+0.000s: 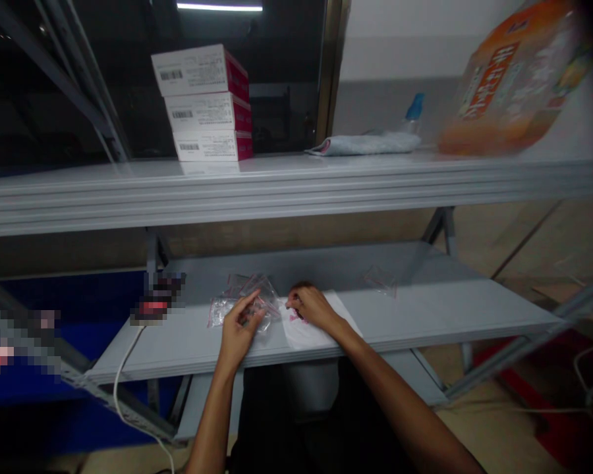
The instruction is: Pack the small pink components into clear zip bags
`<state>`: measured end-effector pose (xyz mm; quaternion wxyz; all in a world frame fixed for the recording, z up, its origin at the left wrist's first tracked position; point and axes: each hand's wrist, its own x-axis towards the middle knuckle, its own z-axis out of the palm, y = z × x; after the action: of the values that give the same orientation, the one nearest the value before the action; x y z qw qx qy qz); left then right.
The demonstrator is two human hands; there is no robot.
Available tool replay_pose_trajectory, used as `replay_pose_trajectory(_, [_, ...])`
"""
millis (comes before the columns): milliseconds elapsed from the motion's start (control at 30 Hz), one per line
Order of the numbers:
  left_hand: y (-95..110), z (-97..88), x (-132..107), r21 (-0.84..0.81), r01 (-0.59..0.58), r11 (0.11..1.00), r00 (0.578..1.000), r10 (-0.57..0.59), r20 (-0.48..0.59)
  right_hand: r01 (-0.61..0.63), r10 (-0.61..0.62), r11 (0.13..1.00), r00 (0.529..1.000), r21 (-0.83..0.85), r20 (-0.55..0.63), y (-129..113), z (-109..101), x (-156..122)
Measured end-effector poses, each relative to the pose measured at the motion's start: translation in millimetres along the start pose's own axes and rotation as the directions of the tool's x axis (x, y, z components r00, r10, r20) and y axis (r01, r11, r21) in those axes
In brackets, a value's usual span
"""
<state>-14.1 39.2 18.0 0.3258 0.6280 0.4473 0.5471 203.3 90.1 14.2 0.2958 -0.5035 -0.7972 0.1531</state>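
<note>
My left hand (240,327) is over small clear zip bags (221,309) on the lower shelf, its thumb and index finger spread apart. The bags overlap one another, and some show red seal lines. To the right, my right hand (312,307) is curled with its fingertips pinched together above a white sheet (321,336). What those fingers hold is too small and dark to make out. Pinkish-red marks or small pieces show on the sheet just below the fingertips. One more clear zip bag (381,282) lies apart on the right of the shelf.
The upper shelf (296,191) carries three stacked white-and-pink boxes (205,108), a folded cloth (366,143), a blue-capped bottle (414,112) and a large orange package (504,85). At the lower shelf's left end lies a blurred-out dark object (159,297) beside a white cable (120,378).
</note>
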Motion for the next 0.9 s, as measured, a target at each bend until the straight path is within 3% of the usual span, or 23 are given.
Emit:
replay_pose_trajectory(100, [1, 1.2, -1, 0.015, 0.040, 0.999, 0.999, -0.040, -0.019, 0.042, -0.043, 0.999, 0.998, -0.025, -0.044, -6, -6, -2])
replay_pose_trajectory(233, [2, 3.2, -1, -0.023, 0.098, 0.995, 0.994, -0.099, -0.042, 0.115, -0.103, 0.990, 0.987, 0.086, -0.124, -22, -15, -6])
replay_pose_trajectory(467, [4, 5.1, -1, 0.008, 0.072, 0.997, 0.997, -0.072, -0.004, 0.363, -0.352, 0.923, 0.930, 0.130, -0.102, -47, -12, -10])
replay_pose_trajectory(767, [5, 4.8, 1, -0.092, 0.122, 0.988, 0.992, -0.118, 0.054, 0.287, -0.232, 0.846, 0.957, 0.449, -0.174, -41, 4, -18])
replay_pose_trajectory(900, [-2, 3.6, 2, -0.267, 0.110, 0.957, 0.989, -0.132, -0.066, 0.266, -0.194, 0.849, 0.960, 0.456, -0.200, -37, 2, -18])
